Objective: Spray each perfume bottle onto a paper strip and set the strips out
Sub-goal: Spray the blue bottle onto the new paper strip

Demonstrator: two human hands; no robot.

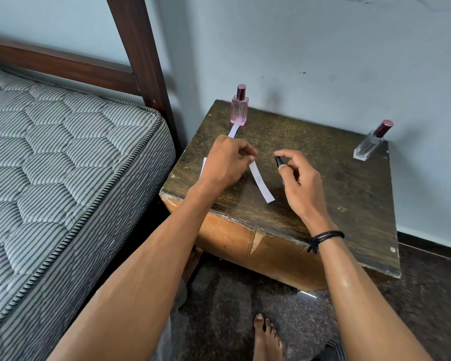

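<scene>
**A:** Item one, the hands?

**B:** Left hand [227, 162]: fingers curled, thumb and forefinger pinching the top end of a narrow white paper strip [262, 182]. Right hand [297, 178]: thumb and curled fingers gripping a slim black cylinder [279, 161], with the forefinger arched over it. I cannot tell whether it is a pen or a vial. There is a black cord wristband [326, 237] on that wrist.

**A:** Where does the strip lie?

**B:** Between the two hands. It slants from the left fingertips down toward the front edge of the table. I cannot tell whether its lower end touches the wood. The cylinder's tip is just beside its upper end, apart from it.

**A:** Other strips?

**B:** A second white strip [233, 130] runs from the foot of the pink bottle to behind the left knuckles. A third white strip [203, 166] is mostly hidden at the outer side of the left hand.

**A:** Bottles?

**B:** A pink glass perfume bottle [239, 110] with a dark red cap stands upright at the back left corner. A clear glass perfume bottle [370, 143], same cap, stands at the back right corner, well apart from both hands.

**A:** Surroundings?

**B:** A dark worn wooden bedside table [336, 194] stands against a pale wall [323, 48]. To its left are a grey striped quilted mattress [63, 152] and a dark brown wooden bedpost [141, 48]. A bare foot [267, 340] is on the floor below.
</scene>
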